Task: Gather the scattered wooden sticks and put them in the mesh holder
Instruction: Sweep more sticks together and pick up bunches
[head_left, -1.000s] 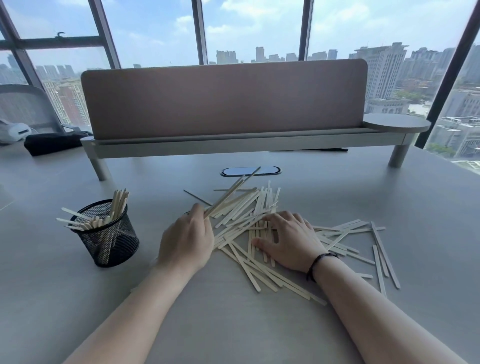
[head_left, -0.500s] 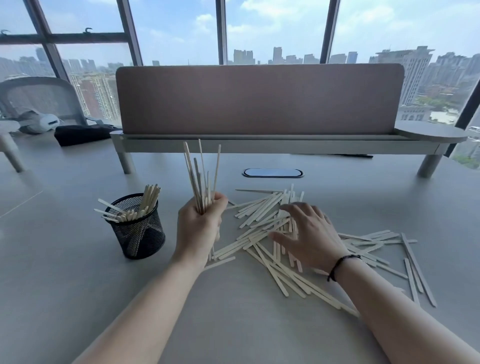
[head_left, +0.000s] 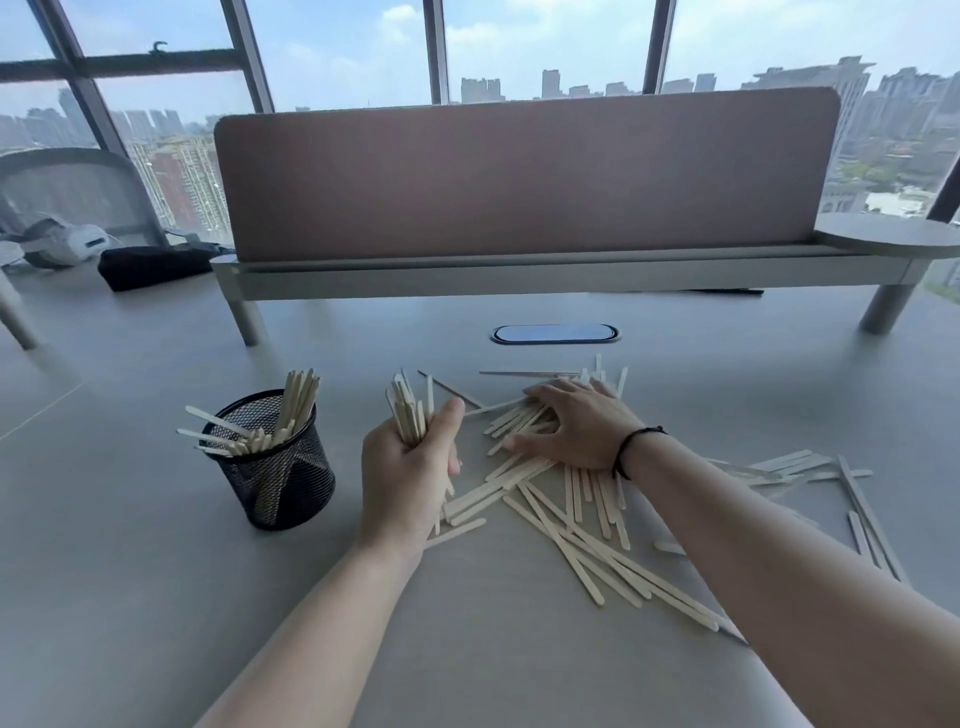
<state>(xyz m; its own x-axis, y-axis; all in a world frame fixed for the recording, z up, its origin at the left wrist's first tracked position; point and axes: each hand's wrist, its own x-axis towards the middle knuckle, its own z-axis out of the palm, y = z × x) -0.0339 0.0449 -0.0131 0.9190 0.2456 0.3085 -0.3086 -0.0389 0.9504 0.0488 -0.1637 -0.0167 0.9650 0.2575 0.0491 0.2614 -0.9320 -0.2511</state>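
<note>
A black mesh holder (head_left: 291, 488) stands on the grey desk at the left, with several pale wooden sticks leaning in it. My left hand (head_left: 408, 475) is closed around an upright bundle of sticks (head_left: 410, 408), just right of the holder. Many more sticks (head_left: 576, 525) lie scattered flat across the desk's middle and right. My right hand (head_left: 576, 428), with a black band at the wrist, lies palm down with spread fingers on the far part of the pile.
A brown divider panel (head_left: 519, 176) on a raised grey shelf (head_left: 545, 273) crosses the back of the desk. An oval cable port (head_left: 555, 333) sits behind the pile. A black pouch (head_left: 150, 265) and a white headset (head_left: 62, 247) lie far left.
My left hand lifted a bundle of sticks off the pile, stood it upright and slid its grip higher on it. My right hand slid further back over the pile.
</note>
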